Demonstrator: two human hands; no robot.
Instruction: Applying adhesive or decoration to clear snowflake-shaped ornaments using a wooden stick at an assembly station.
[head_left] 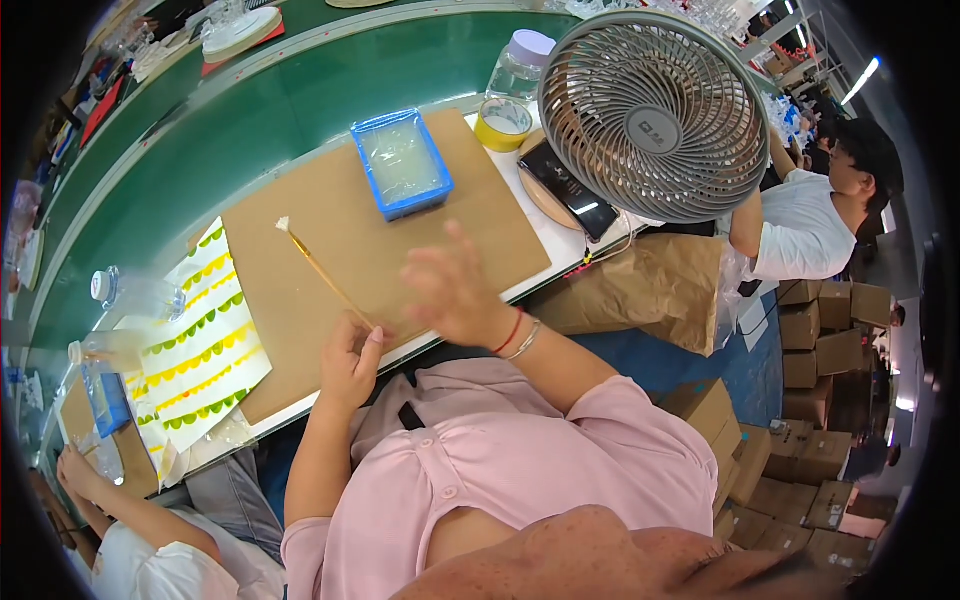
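Observation:
My left hand (pixel 349 362) pinches the end of a thin paintbrush (pixel 322 271) between thumb and fingers, near the front edge of the table. The brush slants away to the left, its pale bristle tip over the brown board (pixel 300 340). My right hand (pixel 455 290) hovers above the board to the right of the brush, holding nothing. Its fingers are spread and somewhat blurred. Beyond it on the board stands a blue rectangular tub (pixel 418 208) that looks lined with clear film, with something pale and translucent inside.
Right of the board are yellow tape (pixel 503 126), a lidded clear jar (pixel 514 75), a phone (pixel 567 190) and a large grey fan (pixel 650 180). Patterned paper (pixel 200 345) and plastic bottles (pixel 135 292) lie left. A green conveyor (pixel 300 110) runs behind. People sit on both sides.

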